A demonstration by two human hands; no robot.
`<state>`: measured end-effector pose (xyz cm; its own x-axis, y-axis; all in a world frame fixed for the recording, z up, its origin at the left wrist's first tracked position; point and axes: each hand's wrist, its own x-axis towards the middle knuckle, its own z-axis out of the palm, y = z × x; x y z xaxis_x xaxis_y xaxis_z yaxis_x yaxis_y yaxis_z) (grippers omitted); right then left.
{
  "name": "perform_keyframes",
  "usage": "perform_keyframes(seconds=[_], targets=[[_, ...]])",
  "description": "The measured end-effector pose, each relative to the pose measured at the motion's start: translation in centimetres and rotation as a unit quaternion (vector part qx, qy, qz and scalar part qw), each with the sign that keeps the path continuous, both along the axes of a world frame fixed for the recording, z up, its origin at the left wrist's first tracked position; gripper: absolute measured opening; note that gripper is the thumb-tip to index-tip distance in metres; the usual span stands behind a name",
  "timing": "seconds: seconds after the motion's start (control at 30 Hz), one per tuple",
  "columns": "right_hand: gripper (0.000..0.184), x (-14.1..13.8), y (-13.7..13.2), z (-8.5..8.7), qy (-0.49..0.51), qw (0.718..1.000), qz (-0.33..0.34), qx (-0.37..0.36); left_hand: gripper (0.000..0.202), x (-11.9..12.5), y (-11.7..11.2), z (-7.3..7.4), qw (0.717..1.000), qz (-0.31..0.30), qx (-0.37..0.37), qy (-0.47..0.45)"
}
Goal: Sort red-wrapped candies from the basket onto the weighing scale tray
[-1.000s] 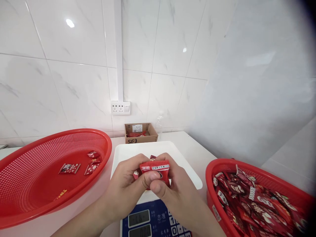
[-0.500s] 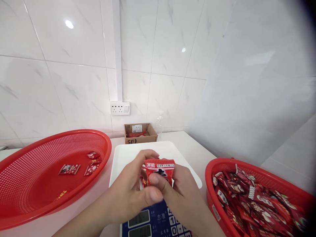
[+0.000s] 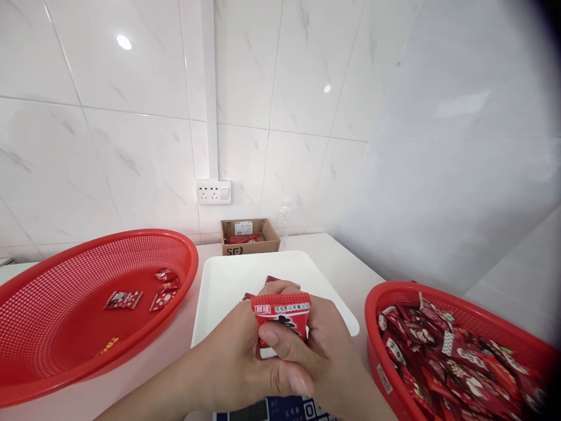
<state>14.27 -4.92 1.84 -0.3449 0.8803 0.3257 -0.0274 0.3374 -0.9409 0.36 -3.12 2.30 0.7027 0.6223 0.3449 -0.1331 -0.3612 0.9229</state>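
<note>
Both hands are clasped together over the scale, in the middle of the view. A small red snack packet [image 3: 284,309] with white and black print stands up between them, its crimped top edge toward the far side. The thumb of my right hand [image 3: 331,336] presses on the packet's front. My left hand [image 3: 232,345] is closed around the packet's left side, its thumb lying below. Dark red wrapper corners [image 3: 272,279] poke out behind the fingers; most of what they belong to is hidden. Beneath the hands lies the scale's white weighing tray [image 3: 219,278], with part of its blue keypad panel [image 3: 287,407] showing.
At left stands a red perforated basket [image 3: 65,280] with a few packets on its bottom. A second red basket [image 3: 372,304], heaped with red packets, is at right. A cardboard box [image 3: 249,248] and a clear plastic bottle [image 3: 284,216] stand behind the scale, by the tiled wall.
Both hands have drawn together and closed more tightly around the packet. It has shifted slightly down. Wrapper corners now show behind the fingers, and the hands cover more of the keypad.
</note>
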Motion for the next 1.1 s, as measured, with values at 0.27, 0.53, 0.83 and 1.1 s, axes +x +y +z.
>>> perform_keyframes(seconds=[0.27,0.53,0.83,1.1], targets=[[0.024,0.02,-0.02,-0.23,-0.008,0.999,-0.020,0.049,0.049,-0.07,-0.07,-0.37,1.000,0.001,-0.019,-0.002],[0.023,0.00,0.09,-0.27,-0.022,0.997,-0.037,0.071,0.045,0.15,-0.03,-0.27,1.000,-0.003,0.001,-0.008],[0.029,0.01,0.29,-0.48,-0.026,0.996,-0.037,0.079,0.042,0.23,-0.03,-0.09,0.999,0.001,0.032,-0.008],[0.031,-0.16,0.33,-0.35,-0.013,0.998,-0.035,0.041,0.045,0.06,0.04,-0.21,0.999,0.007,0.046,0.012]])
